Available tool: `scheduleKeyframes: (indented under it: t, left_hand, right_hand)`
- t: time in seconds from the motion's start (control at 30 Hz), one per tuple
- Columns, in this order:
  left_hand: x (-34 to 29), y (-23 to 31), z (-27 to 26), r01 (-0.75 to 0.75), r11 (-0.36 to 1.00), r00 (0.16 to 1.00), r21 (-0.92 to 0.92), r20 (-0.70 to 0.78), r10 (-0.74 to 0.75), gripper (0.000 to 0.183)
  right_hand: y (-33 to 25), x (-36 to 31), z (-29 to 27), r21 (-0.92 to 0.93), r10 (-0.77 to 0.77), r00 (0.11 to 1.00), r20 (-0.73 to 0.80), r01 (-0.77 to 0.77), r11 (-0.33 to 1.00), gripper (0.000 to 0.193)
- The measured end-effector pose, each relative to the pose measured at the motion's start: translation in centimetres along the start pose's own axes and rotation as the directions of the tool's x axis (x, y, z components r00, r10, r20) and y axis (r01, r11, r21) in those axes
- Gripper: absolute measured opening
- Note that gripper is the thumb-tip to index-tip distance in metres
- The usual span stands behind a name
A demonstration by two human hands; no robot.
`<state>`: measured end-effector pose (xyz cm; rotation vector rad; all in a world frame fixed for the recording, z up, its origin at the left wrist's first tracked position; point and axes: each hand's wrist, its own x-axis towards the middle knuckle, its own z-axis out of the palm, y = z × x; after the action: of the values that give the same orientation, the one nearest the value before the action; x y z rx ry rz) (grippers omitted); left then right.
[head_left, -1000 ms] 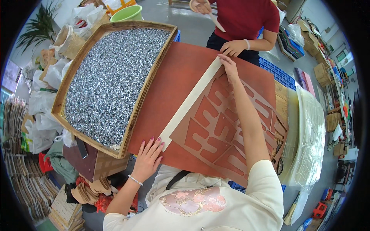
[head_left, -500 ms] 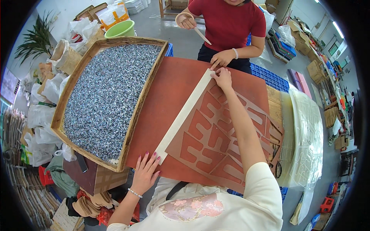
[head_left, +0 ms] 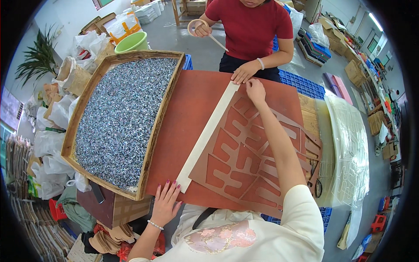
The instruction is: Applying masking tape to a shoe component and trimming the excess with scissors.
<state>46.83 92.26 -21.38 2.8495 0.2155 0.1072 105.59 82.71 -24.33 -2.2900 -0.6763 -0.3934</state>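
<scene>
A long pale tape strip (head_left: 209, 131) runs diagonally across the red-brown sheet (head_left: 174, 126) on the table. My left hand (head_left: 164, 207) lies beside its near end, fingers spread, fingertips against the strip's left edge. Over by the far end is my right hand (head_left: 256, 91), its fingers bent together just right of the strip; whatever they may hold is hidden. A brown cut-out template (head_left: 240, 148) with comb-like openings lies along the strip's right side. Across the table, a co-worker's hand (head_left: 245, 72) rests on the strip's far end. Their other hand holds a tape roll (head_left: 198, 27) with a loose tail.
A wooden tray (head_left: 150, 161) of glittering dark chips stands at the left. Clear plastic sheets (head_left: 347, 148) lie at the right, with black scissors (head_left: 318, 188) nearby. Behind are a blue plastic pallet (head_left: 305, 85) and a green basin (head_left: 132, 43).
My right hand has come off the strip's far end, slightly to the right. The co-worker's hand now lies flatter over that end. My left hand stays by the near end.
</scene>
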Motion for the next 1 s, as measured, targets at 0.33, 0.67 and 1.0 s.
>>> scheduleKeyframes:
  t: [0.33, 0.67, 1.0]
  left_hand:
    - [0.6, 0.6, -0.4, 0.081, 0.993, 0.994, -0.086, -0.067, -0.086, 0.079]
    - [4.0, 5.7, -0.3, -0.238, 0.958, 0.956, -0.16, -0.21, 0.203, 0.055]
    - [8.9, 20.8, 5.0, -0.658, 0.66, 0.701, -0.362, 0.024, 0.712, 0.073]
  right_hand:
    - [1.5, -7.1, -1.1, -0.222, -0.221, 0.973, 0.062, 0.23, 0.948, 0.059]
    - [4.6, -6.2, -2.3, -0.34, -0.047, 0.998, -0.031, 0.034, 0.94, 0.062]
    - [6.3, -13.6, -19.9, -0.201, 0.031, 0.995, -0.097, -0.05, 0.978, 0.043]
